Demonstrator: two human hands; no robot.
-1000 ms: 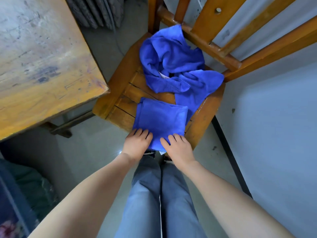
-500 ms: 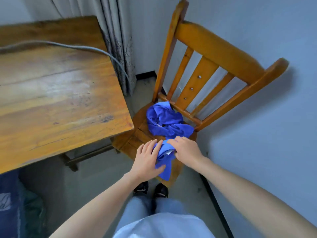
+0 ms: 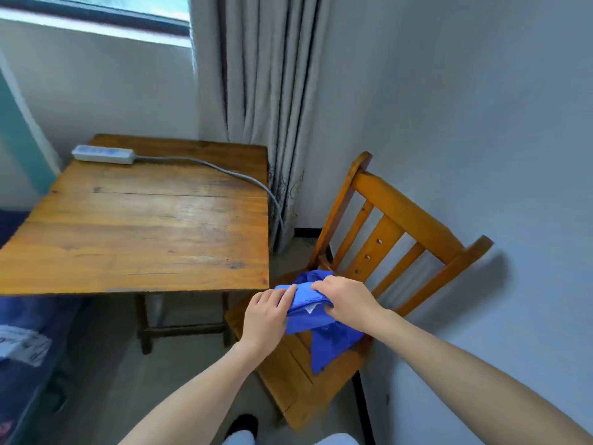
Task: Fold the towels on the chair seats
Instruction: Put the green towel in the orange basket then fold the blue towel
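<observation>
Holding the folded towel (image 3: 305, 311), left hand (image 3: 264, 316) and right hand (image 3: 346, 300) have raised it.

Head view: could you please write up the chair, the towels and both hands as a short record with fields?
Held item: folded blue cloth towel, white tag showing, held above the seat
Left hand: grips the towel's left end
Right hand: grips its right end
Second towel: crumpled blue cloth towel, unfolded, lying on the seat beneath the hands
Chair: orange wooden slat-back chair, right of the table
Nearby: brown wooden table with a white power strip on it
</observation>
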